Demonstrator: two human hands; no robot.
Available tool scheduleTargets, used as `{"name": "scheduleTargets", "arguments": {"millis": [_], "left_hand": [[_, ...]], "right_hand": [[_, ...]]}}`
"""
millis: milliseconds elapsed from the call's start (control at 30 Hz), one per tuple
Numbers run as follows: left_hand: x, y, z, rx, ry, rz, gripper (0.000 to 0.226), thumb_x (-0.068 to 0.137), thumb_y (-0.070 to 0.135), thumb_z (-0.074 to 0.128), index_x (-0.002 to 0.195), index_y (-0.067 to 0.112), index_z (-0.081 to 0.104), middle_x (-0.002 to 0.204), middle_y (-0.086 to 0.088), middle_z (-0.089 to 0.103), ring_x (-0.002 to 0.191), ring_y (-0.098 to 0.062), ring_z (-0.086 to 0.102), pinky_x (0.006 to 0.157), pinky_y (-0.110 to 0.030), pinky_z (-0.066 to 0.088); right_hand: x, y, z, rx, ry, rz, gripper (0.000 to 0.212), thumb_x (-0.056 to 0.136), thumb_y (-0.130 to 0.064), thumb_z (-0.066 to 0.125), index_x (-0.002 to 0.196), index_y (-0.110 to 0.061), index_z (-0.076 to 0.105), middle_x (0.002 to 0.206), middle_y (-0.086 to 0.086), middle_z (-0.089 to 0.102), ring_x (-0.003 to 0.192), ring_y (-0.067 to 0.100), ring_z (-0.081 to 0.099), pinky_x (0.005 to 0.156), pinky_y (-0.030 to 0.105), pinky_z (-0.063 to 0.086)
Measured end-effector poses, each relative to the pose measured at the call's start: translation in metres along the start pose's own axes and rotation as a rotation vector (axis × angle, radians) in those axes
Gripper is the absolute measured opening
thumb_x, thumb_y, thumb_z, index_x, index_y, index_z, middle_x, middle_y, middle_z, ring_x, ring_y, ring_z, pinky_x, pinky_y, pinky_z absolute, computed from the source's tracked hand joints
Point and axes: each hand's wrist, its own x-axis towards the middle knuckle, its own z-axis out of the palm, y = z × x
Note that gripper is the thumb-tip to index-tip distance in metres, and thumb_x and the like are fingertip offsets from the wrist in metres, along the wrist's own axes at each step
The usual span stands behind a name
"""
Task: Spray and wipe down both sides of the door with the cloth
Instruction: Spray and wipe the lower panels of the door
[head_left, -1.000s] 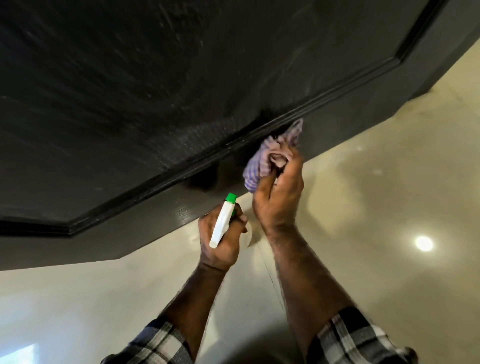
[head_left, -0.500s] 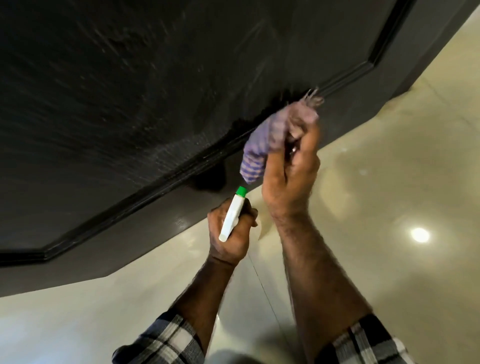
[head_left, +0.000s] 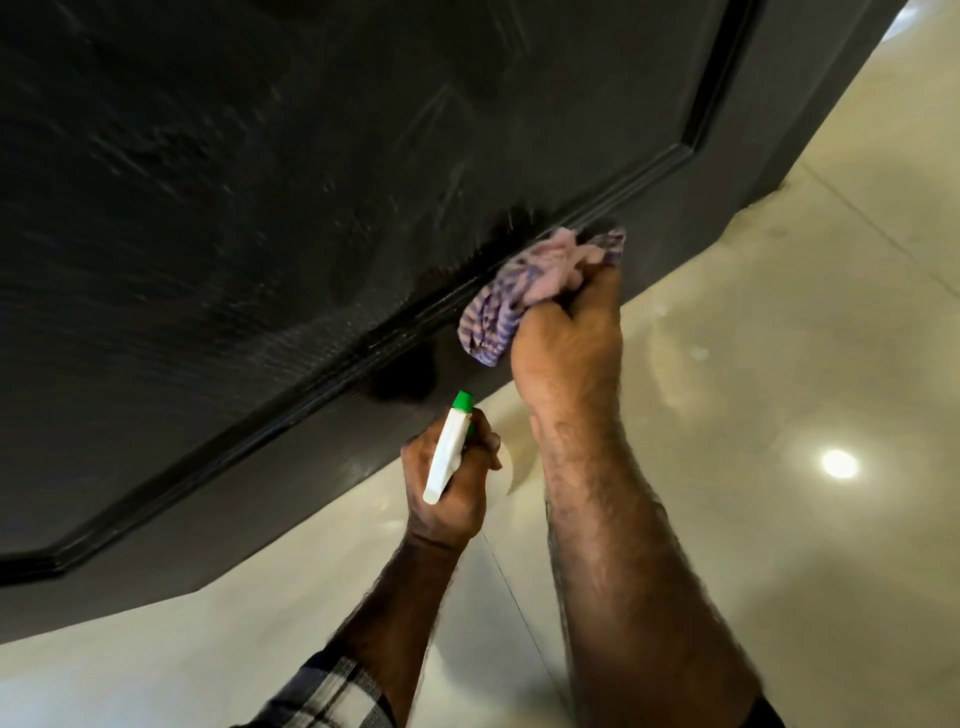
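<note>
The dark door (head_left: 260, 182) fills the upper left of the head view, its raised panel moulding running diagonally from lower left to upper right, and faint streaks and a sheen show across the panel face. The right hand (head_left: 569, 358) grips a bunched cloth (head_left: 524, 291), purple-striped with a pale pink part, and presses it against the moulding low on the door, just above the bottom rail; the fingers are curled round the fabric, and the cloth's free end sticks out past the knuckles toward the upper right. The left hand (head_left: 449, 483) sits lower and nearer the camera, just beside the right forearm, with its fingers wrapped round a white spray bottle (head_left: 448, 449) whose green nozzle points up toward the door's bottom rail. The bottle's body is mostly hidden by the hand, so only the sprayer head and a pale sliver behind the fingers can be made out, and whether the nozzle touches the door is hard to say from this angle. Below both hands lies a glossy cream tiled floor (head_left: 779, 415), with a thin grout line passing under the forearms and a bright round light reflection (head_left: 839, 463) at the right. A plaid sleeve (head_left: 332, 696) covers the left arm at the bottom edge.
</note>
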Motion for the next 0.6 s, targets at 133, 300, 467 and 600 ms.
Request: {"name": "scheduleTargets", "arguments": {"millis": [133,300,467,600], "left_hand": [[0.0,0.005,0.0,0.026,0.024,0.103,0.03,0.087,0.003,0.061,0.079,0.03,0.071,0.072,0.006,0.069,0.061,-0.017,0.066,0.053,-0.031,0.053],[-0.002,0.006,0.001,-0.002,0.036,0.02,0.004,0.079,0.025,0.067,0.078,0.025,0.07,0.074,0.009,0.072,0.065,-0.019,0.07,0.063,-0.033,0.058],[-0.002,0.003,-0.001,0.042,0.045,-0.048,0.009,0.078,0.032,0.069,0.082,0.029,0.077,0.081,0.003,0.074,0.074,-0.03,0.073,0.075,-0.046,0.065],[-0.002,0.007,0.002,0.03,0.031,-0.054,0.013,0.074,0.029,0.067,0.08,0.035,0.077,0.078,0.002,0.073,0.069,-0.027,0.07,0.07,-0.039,0.062]], "right_hand": [[-0.027,0.0,0.017,0.074,0.28,-0.222,0.047,0.108,-0.036,0.047,0.145,-0.012,0.061,0.139,0.006,0.061,0.122,0.01,0.063,0.102,0.025,0.058],[-0.012,0.08,0.015,-0.123,0.19,-0.348,0.055,0.104,-0.025,0.072,0.154,-0.023,0.049,0.15,0.012,0.052,0.133,0.021,0.06,0.103,0.027,0.059],[0.035,0.111,-0.008,0.027,0.143,0.256,0.034,0.095,-0.026,0.076,0.129,-0.022,0.07,0.121,0.001,0.077,0.111,0.023,0.073,0.106,0.05,0.058],[0.034,0.022,-0.008,0.213,0.084,0.358,0.05,0.088,-0.026,0.067,0.138,-0.018,0.066,0.13,0.007,0.072,0.115,0.026,0.072,0.105,0.05,0.059]]}}
